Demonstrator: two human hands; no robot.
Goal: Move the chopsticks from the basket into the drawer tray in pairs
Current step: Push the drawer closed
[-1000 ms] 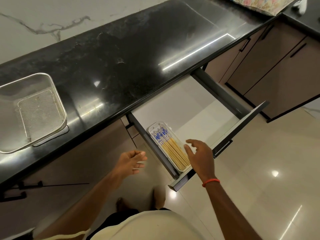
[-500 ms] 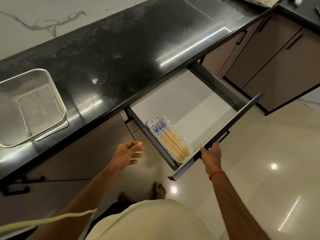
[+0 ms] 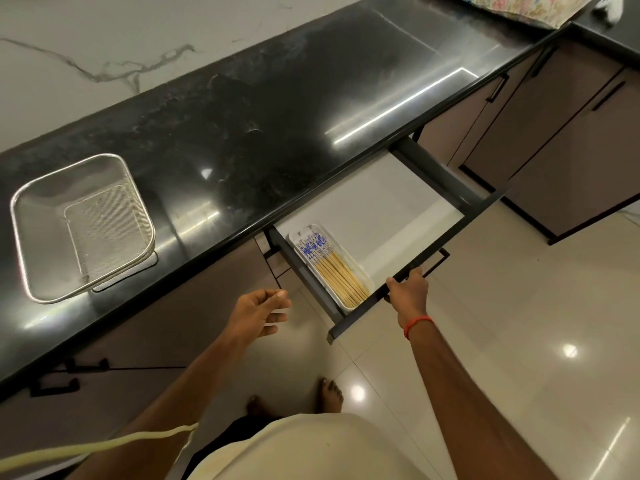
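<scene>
Metal mesh showed bare in the basket (image 3: 38, 244) at the countertop's (image 3: 277, 133) left end, so we judged the moving done. The chopsticks (image 3: 332, 271) lay bundled in the white tray (image 3: 367, 278) in the drawer's (image 3: 363, 202) front left corner, long axis parallel to its left wall, blue ends toward the countertop. Our right hand (image 3: 408, 292), the nearer one, curled its fingers over the drawer front's (image 3: 450, 237) top edge just right of the tray; closing would push along that axis. Our left hand (image 3: 258, 311) hung loosely curled, holding nothing.
</scene>
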